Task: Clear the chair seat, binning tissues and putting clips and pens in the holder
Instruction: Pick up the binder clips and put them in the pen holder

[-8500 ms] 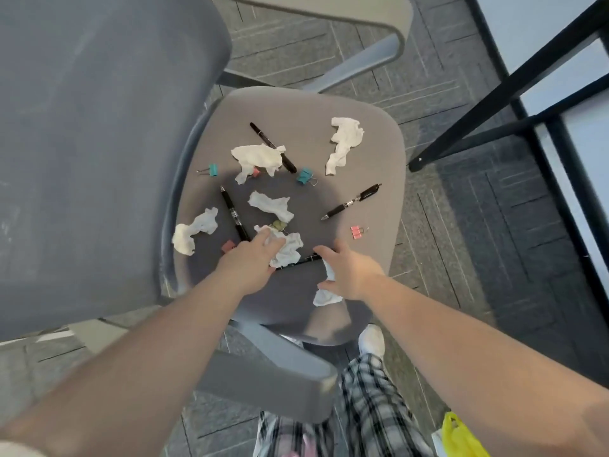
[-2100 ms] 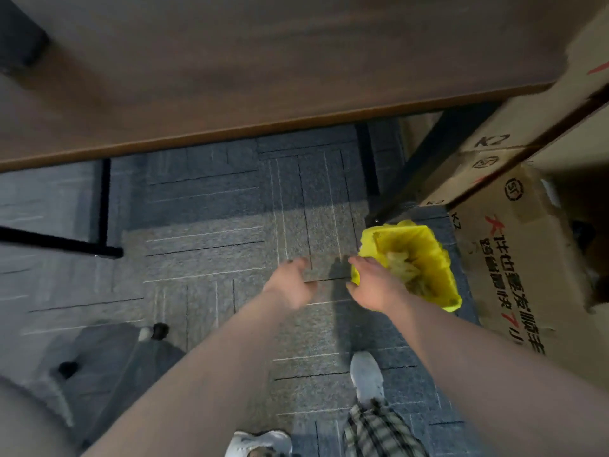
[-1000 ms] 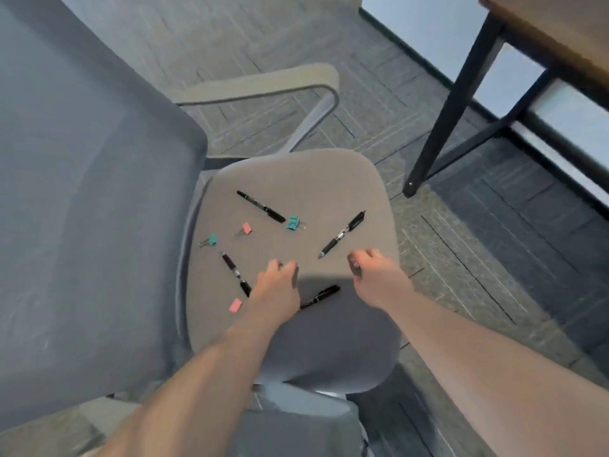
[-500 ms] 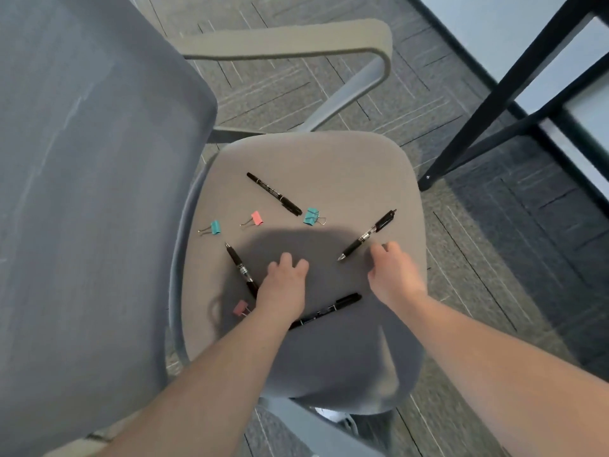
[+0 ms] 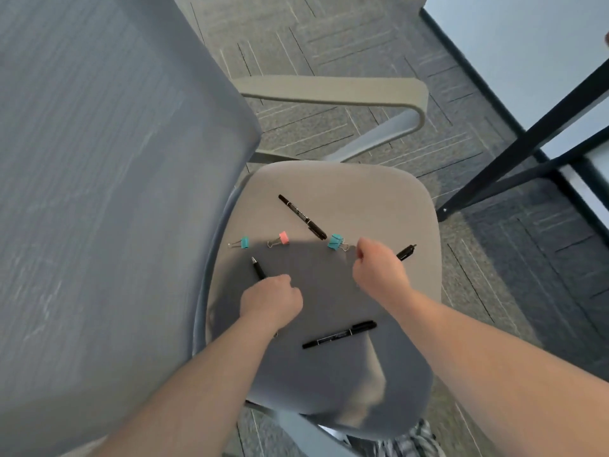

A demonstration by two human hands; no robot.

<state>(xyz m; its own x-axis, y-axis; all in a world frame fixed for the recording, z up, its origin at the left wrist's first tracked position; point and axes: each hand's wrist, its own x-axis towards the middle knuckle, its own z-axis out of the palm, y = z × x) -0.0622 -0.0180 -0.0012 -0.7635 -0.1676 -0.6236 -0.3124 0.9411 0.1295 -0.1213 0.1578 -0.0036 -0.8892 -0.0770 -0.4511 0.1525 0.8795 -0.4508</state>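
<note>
On the grey chair seat point(image 5: 379, 199) lie several black pens and three binder clips. My left hand point(image 5: 270, 298) is closed over the lower end of one pen point(image 5: 258, 268), whose tip points toward the backrest. My right hand point(image 5: 379, 272) is curled around a second pen point(image 5: 406, 252); only its end shows past my knuckles. A black marker point(image 5: 302, 217) lies free at the seat's middle back, another marker point(image 5: 339, 334) between my forearms. A teal clip point(image 5: 244, 242), a pink clip point(image 5: 282, 238) and a larger teal clip point(image 5: 336, 242) sit in a row beyond my hands.
The chair's grey mesh backrest point(image 5: 115, 192) fills the left. A beige armrest point(image 5: 329, 90) arches behind the seat. Black table legs point(image 5: 527, 140) stand on the carpet at the right, by a pale wall. Neither the bin nor the holder is in view.
The tissues seen earlier are gone from the seat. In the last half second both hands went from flat and open to curled, each closing on a pen; the right hand moved forward.
</note>
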